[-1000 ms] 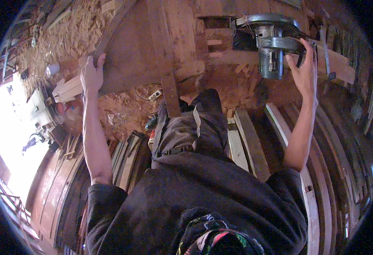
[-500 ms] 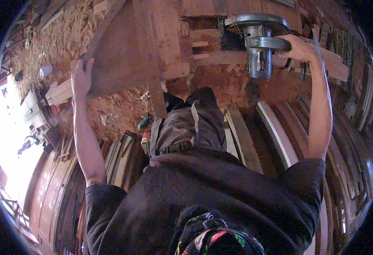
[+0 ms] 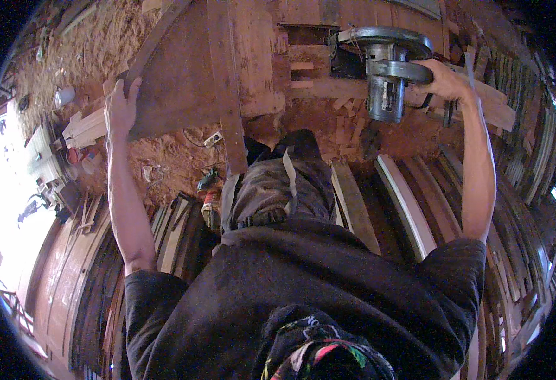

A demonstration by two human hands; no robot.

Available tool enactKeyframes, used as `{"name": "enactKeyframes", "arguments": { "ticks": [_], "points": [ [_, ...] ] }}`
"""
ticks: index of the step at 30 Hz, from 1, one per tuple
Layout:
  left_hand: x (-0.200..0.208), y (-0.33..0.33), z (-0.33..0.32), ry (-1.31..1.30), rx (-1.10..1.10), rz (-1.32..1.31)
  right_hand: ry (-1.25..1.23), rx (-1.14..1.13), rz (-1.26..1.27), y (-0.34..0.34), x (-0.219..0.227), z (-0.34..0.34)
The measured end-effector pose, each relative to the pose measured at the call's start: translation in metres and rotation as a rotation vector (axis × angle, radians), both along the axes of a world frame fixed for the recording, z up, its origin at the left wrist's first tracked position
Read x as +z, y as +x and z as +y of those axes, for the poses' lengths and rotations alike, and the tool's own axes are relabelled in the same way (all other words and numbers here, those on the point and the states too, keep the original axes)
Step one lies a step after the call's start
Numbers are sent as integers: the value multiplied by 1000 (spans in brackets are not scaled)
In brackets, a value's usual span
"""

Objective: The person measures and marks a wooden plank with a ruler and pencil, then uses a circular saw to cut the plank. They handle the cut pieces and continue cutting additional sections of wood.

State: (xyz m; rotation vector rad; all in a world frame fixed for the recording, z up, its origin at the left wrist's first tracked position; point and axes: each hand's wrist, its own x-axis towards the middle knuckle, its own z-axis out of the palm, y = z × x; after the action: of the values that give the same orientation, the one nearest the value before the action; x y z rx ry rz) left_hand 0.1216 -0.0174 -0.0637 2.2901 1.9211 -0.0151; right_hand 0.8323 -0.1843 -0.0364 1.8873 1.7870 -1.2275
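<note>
My right hand point(image 3: 446, 80) is wrapped round the handle of a dark, round-bodied power saw, which looks like a circular saw point(image 3: 387, 98). The saw sits over the right part of a wooden work surface point(image 3: 268, 57), with its rounded guard on the far side and its motor toward me. At the left, my left hand point(image 3: 121, 109) grips the edge of a wide brown wooden board point(image 3: 176, 88), thumb on the near face. Most of its fingertips are hidden by the edge. A narrow wooden strip point(image 3: 230, 120) runs along that board's right side toward my lap.
Stacked planks point(image 3: 411, 202) lie at my right, and more boards point(image 3: 69, 272) stand at the left. Sawdust point(image 3: 78, 57) is heaped at the far left. A white power socket point(image 3: 212, 139) with a cord and a red-and-green power tool point(image 3: 210, 190) lie beside my left leg.
The whole view has shifted slightly. Both hands keep their grips, and the saw has barely moved against the work surface.
</note>
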Motion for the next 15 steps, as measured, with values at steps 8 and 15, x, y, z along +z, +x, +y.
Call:
{"name": "enactKeyframes", "arguments": {
  "ticks": [8,15],
  "points": [
    [12,11,-3,-66,32,-43,6,9,-53,-1,0,-1],
    [9,3,1,-104,22,-70,51,29,-21,-9,9,0]
  ]
}}
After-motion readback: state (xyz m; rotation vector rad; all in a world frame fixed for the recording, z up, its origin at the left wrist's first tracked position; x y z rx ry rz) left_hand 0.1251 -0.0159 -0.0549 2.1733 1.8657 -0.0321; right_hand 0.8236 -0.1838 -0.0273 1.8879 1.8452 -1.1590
